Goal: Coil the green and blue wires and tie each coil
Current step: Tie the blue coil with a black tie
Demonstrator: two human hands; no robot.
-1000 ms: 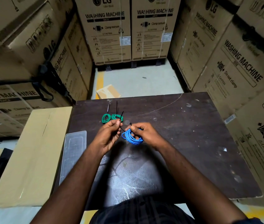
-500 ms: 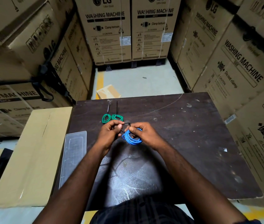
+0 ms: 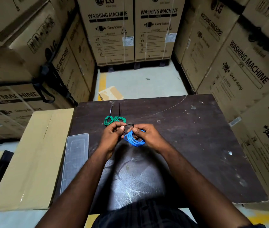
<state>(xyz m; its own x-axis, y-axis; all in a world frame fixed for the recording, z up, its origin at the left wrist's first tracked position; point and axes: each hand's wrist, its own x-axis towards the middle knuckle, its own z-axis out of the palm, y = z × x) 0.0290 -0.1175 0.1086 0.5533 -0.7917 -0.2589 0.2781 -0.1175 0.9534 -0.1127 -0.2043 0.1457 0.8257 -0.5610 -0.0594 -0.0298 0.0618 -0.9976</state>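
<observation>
Since one second ago, the black cable tie is bent into a small loop between my hands; before, its ends pointed upward. My left hand has curled fingers and pinches one end of the tie. My right hand grips the blue coil and pinches the other end. I cannot tell if the coil touches the dark table. The green coils lie on the table just behind my left hand.
</observation>
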